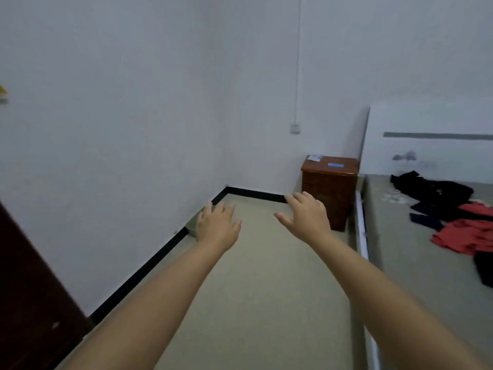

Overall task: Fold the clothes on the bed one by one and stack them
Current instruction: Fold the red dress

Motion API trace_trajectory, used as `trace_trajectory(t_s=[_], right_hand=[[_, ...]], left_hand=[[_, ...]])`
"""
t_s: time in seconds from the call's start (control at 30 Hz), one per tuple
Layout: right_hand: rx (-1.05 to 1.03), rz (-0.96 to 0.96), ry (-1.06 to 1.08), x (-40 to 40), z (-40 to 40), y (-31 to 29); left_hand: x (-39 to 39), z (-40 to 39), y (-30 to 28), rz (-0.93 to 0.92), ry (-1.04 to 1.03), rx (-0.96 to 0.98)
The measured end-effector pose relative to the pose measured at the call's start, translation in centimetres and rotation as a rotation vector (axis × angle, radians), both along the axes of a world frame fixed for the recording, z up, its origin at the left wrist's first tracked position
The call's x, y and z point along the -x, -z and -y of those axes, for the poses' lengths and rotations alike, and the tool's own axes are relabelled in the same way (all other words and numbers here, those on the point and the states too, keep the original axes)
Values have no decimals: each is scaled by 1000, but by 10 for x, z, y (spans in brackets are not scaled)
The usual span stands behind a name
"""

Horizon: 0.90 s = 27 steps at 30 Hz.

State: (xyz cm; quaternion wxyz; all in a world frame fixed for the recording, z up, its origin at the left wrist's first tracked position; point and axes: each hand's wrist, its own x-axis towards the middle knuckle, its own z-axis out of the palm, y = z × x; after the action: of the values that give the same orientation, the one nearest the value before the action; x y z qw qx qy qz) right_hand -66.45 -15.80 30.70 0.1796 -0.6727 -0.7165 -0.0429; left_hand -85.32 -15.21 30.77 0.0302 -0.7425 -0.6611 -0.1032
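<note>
Both arms stretch forward over the floor beside the bed. My left hand (217, 225) is spread with straight fingers and holds nothing. My right hand (306, 213) is likewise spread and holds nothing. The bed (405, 263) lies at the right with a grey-green cover. On it, far from both hands, lie loose clothes: a black garment (437, 190) near the headboard, a red garment (464, 236) in front of it, and another dark piece (484, 268) at the right edge.
A brown wooden nightstand (329, 182) stands in the corner beside the bed, behind my right hand. A white headboard (426, 121) rises at the bed's far end. A small green object (192, 226) sits by the black baseboard. A dark door (29, 303) is at the lower left.
</note>
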Motion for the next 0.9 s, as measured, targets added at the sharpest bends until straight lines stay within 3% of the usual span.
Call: trace_trajectory(t_s=[0.6, 0.9], right_hand=[[11, 58, 601, -298, -305, -7], [-23, 57, 798, -490, -389, 6]], left_hand=[[-324, -417, -22, 23, 580, -14], [-542, -531, -11, -8, 844, -47]])
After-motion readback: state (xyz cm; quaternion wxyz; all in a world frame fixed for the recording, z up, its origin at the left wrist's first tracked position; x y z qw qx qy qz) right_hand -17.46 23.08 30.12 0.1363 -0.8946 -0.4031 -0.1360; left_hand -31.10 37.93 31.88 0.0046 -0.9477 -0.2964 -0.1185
